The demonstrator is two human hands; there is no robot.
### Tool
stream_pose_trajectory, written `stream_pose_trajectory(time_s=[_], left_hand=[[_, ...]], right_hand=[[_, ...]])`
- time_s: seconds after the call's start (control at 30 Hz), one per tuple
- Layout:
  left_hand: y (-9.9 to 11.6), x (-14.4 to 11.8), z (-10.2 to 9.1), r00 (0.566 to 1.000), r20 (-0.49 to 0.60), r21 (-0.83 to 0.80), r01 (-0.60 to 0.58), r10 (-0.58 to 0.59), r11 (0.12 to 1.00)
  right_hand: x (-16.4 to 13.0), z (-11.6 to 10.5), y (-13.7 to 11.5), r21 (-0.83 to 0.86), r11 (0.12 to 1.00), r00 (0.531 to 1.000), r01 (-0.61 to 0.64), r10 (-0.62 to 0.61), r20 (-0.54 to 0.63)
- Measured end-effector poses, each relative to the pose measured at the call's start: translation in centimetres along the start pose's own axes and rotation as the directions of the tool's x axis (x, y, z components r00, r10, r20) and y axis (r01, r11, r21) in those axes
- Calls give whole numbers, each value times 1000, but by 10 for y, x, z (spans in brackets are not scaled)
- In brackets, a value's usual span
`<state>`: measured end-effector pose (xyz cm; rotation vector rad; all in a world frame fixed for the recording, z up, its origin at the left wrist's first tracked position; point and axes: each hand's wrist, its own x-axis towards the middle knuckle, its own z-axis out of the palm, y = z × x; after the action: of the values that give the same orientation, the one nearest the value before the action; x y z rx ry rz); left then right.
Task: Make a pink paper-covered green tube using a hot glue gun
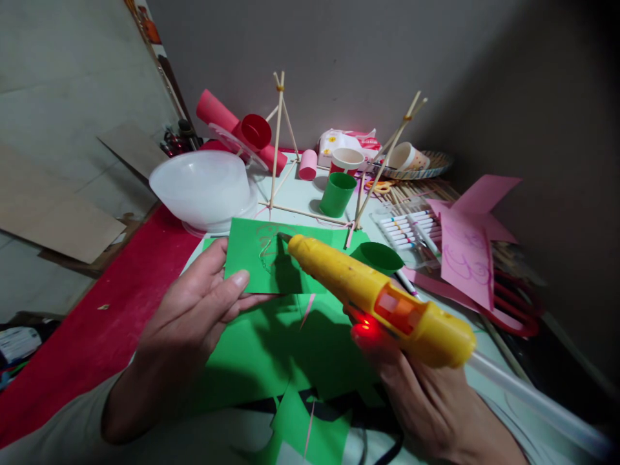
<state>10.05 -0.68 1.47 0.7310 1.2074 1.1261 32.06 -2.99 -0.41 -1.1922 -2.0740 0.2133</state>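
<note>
My left hand pinches the left edge of a green paper card, thumb on top. Pencil-like lines and a thin curved bead of glue show on the card's face. In my right hand is a yellow hot glue gun, its nozzle tip at the upper middle of the card. A red light glows near the trigger, and a clear glue stick sticks out of its back. Below the card lie green paper sheets, one with cut edges near me. A green paper tube stands behind the card.
Stick frames tied at the top stand on the table, near a white plastic bowl. Red paper tubes, a paper cup, markers, a pink paper piece with drawn lines and a woven tray lie around them.
</note>
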Motion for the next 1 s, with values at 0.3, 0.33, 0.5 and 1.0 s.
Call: stream_pose_trajectory(time_s=[0.3, 0.33, 0.5, 1.0], left_hand=[[-10, 10, -11, 985, 71, -40, -152, 154, 988], [-10, 11, -13, 977, 117, -42, -173, 177, 984], [-8, 14, -19, 966, 173, -31, -189, 191, 981], [-2, 14, -6, 965, -121, -19, -235, 231, 972]], right_hand=[[-44, 14, 39, -42, 992, 992, -118, 116, -48], [-44, 15, 40, -15, 992, 990, -128, 127, -57], [-46, 17, 43, 76, 981, 981, -179, 184, -68], [-15, 9, 19, 50, 998, 996, -39, 43, -83]])
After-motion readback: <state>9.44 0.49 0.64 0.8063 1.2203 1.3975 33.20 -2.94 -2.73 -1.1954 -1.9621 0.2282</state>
